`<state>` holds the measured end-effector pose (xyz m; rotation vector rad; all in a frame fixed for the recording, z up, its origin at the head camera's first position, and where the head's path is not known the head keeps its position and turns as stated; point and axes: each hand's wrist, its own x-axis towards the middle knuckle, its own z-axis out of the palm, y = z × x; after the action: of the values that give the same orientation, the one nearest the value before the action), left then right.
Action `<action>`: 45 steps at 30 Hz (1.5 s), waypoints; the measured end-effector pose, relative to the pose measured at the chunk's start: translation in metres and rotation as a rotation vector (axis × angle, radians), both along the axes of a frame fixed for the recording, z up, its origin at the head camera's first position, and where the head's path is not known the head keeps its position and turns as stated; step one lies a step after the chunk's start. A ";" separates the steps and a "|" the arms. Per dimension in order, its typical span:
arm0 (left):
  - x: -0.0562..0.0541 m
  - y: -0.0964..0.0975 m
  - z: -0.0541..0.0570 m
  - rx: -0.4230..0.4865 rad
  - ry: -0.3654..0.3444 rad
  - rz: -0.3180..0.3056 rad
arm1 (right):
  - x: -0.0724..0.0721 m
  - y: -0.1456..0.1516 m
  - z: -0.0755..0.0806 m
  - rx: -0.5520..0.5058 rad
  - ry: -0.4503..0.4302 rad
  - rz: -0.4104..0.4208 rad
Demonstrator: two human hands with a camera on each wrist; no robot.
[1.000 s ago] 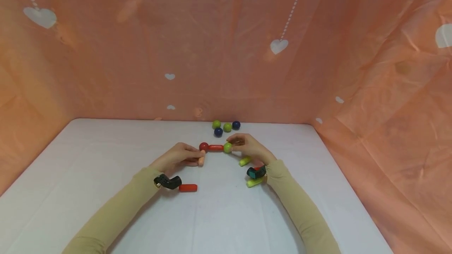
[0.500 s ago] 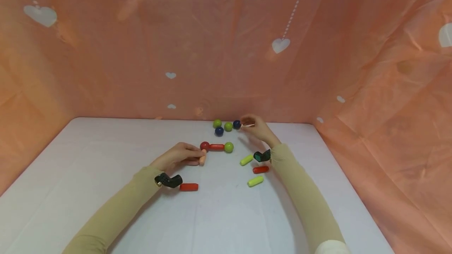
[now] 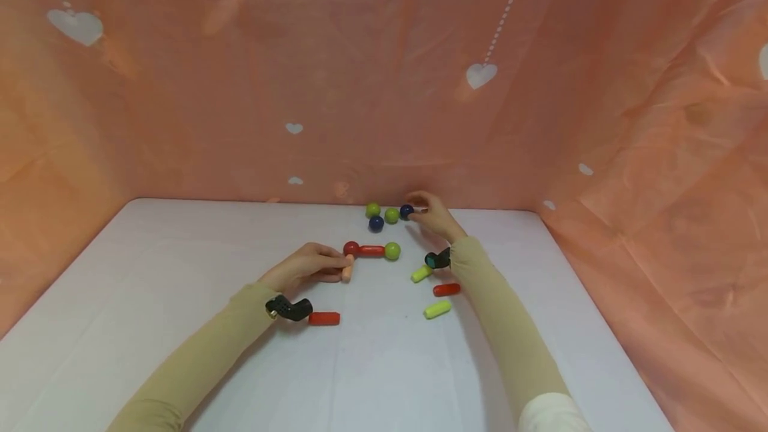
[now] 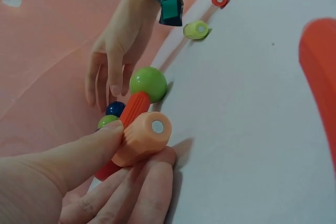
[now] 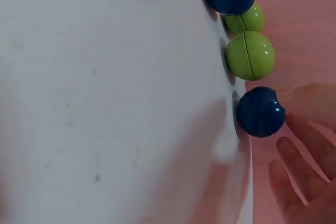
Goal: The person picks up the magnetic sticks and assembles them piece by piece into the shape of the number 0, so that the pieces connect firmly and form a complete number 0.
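Observation:
My left hand [image 3: 307, 265] pinches a peach magnetic rod [image 4: 144, 140] between thumb and fingers; a silver disc shows on its near end. The rod's far end meets or lies close to a red ball [image 3: 351, 249]. From that ball a red rod [image 3: 371, 250] runs right to a green ball [image 3: 393, 251]. At the table's back edge my right hand [image 3: 439, 219] is at a dark blue ball [image 5: 261, 112]. One digit touches or overlaps the ball's edge in the right wrist view, while the other fingers stay spread and apart from it.
Beside that ball sit two green balls [image 5: 250, 56] and another blue ball [image 3: 376, 223]. On the right lie two yellow-green rods [image 3: 437, 310] and a red rod [image 3: 447, 289]. Another red rod [image 3: 325, 319] lies near my left wrist. A peach heart-patterned cloth rises behind the white table.
My right hand has left the green ball on the red rod and moved back to the dark blue ball, its fingers now over it. The left hand keeps holding the peach rod in place.

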<state>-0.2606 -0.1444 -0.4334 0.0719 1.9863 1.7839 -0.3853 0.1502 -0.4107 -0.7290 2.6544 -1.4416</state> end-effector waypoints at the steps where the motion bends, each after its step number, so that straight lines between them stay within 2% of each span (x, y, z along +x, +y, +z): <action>1: 0.000 0.000 0.000 0.001 -0.002 0.001 | 0.000 0.000 0.000 -0.008 -0.004 0.003; 4: 0.000 0.001 0.000 -0.003 -0.008 0.005 | -0.001 -0.001 -0.001 -0.021 -0.013 0.015; 12: -0.002 0.002 -0.001 0.010 -0.007 0.000 | -0.009 -0.002 -0.010 0.043 -0.042 0.005; 27: -0.001 -0.002 -0.001 0.015 0.008 0.002 | -0.005 -0.001 -0.011 0.095 -0.108 -0.007; 31: -0.001 -0.001 -0.001 0.023 0.000 0.000 | 0.000 0.006 -0.008 0.094 -0.121 -0.012; 36: -0.002 -0.001 -0.001 0.031 -0.006 -0.002 | 0.012 0.014 0.005 0.061 -0.147 -0.020; 42: -0.003 -0.002 -0.001 0.038 0.022 -0.055 | 0.027 0.019 0.022 -0.001 -0.116 0.036; 45: -0.004 -0.002 -0.001 0.037 0.024 -0.066 | 0.038 0.018 0.026 -0.034 -0.132 0.063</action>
<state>-0.2642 -0.1467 -0.4347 0.1692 1.9446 1.7862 -0.3468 0.1684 -0.3843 -0.6875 2.4928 -1.4683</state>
